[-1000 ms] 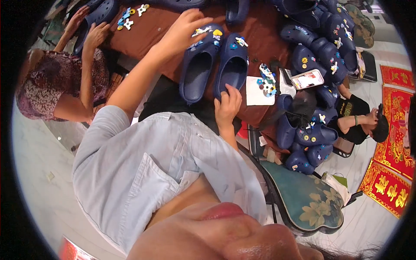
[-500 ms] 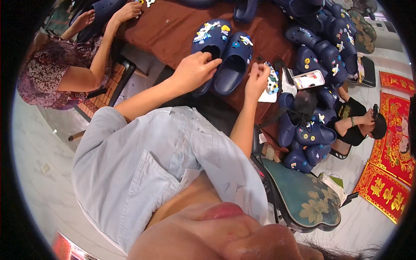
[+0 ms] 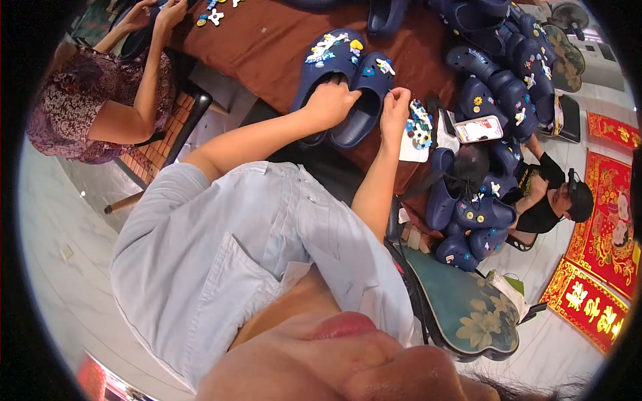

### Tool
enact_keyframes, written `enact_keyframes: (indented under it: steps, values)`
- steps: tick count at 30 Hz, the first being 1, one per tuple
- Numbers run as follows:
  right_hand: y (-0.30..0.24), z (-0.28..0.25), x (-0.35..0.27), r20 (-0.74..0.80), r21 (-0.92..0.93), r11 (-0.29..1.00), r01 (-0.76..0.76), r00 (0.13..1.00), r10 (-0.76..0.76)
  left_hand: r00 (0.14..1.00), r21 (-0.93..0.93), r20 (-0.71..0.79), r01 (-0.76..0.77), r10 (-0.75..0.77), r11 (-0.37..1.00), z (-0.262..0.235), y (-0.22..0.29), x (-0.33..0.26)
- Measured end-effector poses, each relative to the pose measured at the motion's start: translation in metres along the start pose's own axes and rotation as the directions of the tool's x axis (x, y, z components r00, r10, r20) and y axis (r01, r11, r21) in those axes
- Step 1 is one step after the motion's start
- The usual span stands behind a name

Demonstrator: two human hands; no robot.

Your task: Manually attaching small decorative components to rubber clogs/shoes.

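Resting on brown cloth (image 3: 267, 40), the left clog (image 3: 344, 64) appears largely decorated, the right clog (image 3: 376, 81) only partly; left hand (image 3: 332, 105) at the left opening, grip obscured; right hand (image 3: 396, 112) pinched narrow, contents indiscernible.

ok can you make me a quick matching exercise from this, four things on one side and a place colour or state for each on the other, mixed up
Things
1. phone
2. tablecloth
3. wearer's left hand
4. chair at the lower right

Descriptions
a. at the opening of a navy clog
b. dark teal with pale flowers
c. lit up
d. reddish brown

Pairs: 1-c, 2-d, 3-a, 4-b
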State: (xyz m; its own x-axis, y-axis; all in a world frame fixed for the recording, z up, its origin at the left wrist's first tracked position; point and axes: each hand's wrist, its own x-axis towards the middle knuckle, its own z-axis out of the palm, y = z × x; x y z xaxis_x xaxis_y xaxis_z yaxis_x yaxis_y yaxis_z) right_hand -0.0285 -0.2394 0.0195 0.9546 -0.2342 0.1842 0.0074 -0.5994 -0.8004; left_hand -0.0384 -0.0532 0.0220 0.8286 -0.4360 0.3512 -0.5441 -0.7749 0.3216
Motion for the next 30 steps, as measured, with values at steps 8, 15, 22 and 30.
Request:
enact_keyframes:
  steps: [8, 15, 22, 30]
  values:
    - [0.01, -0.003, -0.02, 0.033, 0.563, 0.8, -0.207, 0.973, 0.229, 1.0, -0.03, -0.017, -0.004, 0.003, 1.0, 0.001, 0.0, 0.0]
    - [0.02, -0.015, -0.027, -0.177, 0.15, 0.981, -0.12, 0.973, 0.147, 1.0, -0.051, -0.018, -0.016, 0.015, 0.999, -0.002, -0.003, -0.002]
    - [0.032, -0.048, -0.032, -0.245, -0.559, 0.807, -0.19, 0.968, 0.058, 1.0, -0.023, 0.004, -0.018, 0.018, 1.0, -0.017, -0.021, -0.008]
    - [0.019, -0.049, -0.028, -0.422, -0.549, 0.808, -0.214, 0.905, -0.047, 0.999, -0.05, -0.041, 0.002, -0.004, 0.999, -0.013, -0.025, -0.012]
